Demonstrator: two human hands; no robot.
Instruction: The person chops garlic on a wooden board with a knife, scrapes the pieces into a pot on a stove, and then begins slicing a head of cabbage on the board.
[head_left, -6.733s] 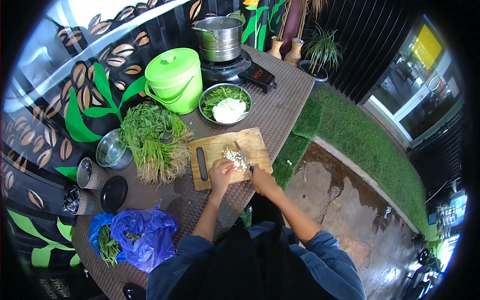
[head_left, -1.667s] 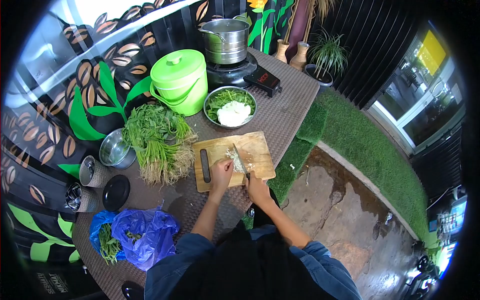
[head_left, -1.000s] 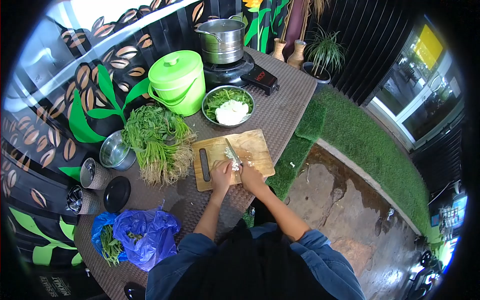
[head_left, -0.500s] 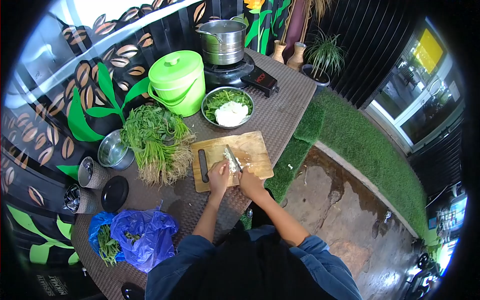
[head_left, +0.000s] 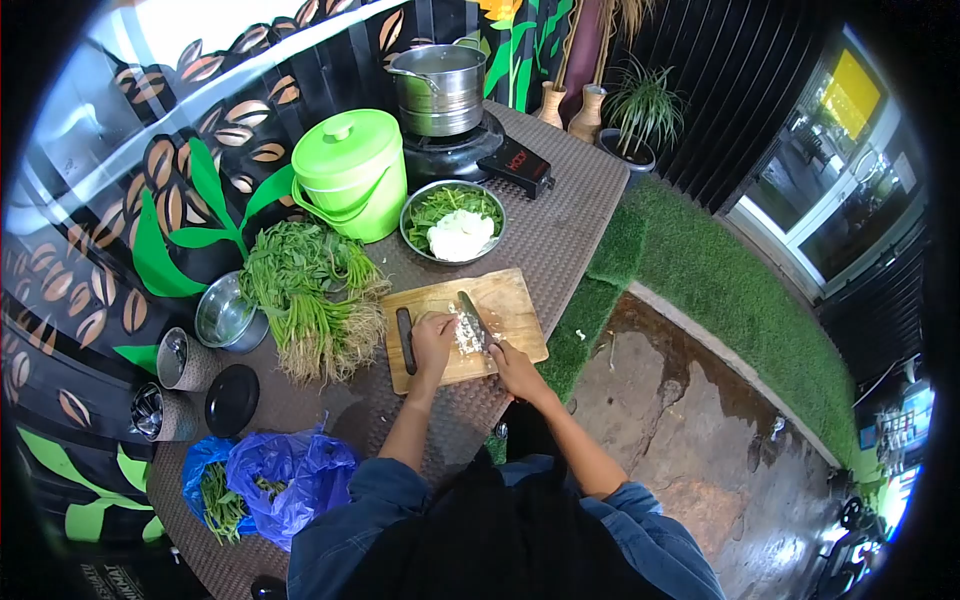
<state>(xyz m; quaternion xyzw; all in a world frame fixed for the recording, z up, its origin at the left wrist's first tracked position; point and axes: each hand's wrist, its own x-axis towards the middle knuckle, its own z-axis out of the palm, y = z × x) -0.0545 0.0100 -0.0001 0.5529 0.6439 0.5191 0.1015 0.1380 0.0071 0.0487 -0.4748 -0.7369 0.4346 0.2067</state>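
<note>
My right hand (head_left: 513, 369) grips a knife (head_left: 475, 313), its blade lying aslant over the wooden cutting board (head_left: 515, 295) and pointing away from me. Small chopped white pieces (head_left: 466, 336) that look like garlic lie left of the blade, with a few more to its right. On the board's left part, by the slot handle, is my left hand (head_left: 431, 345). Its fingers are curled together at the edge of the white pieces; whatever they may hold is hidden. Behind the board stands a metal bowl (head_left: 408, 240) with cut greens (head_left: 440, 207) and white slices (head_left: 462, 235).
Rooted leafy greens (head_left: 310, 290) lie left of the board. Behind them stand a lidded green bucket (head_left: 350, 165) and a pot (head_left: 440, 95) on a portable stove (head_left: 450, 155). An empty metal bowl (head_left: 232, 318), black lid (head_left: 232, 400) and blue plastic bags (head_left: 290, 475) are further left.
My left hand has drawn back left from the knife. My right hand has shifted right and towards me with the knife, and the white pieces between them show more fully.
</note>
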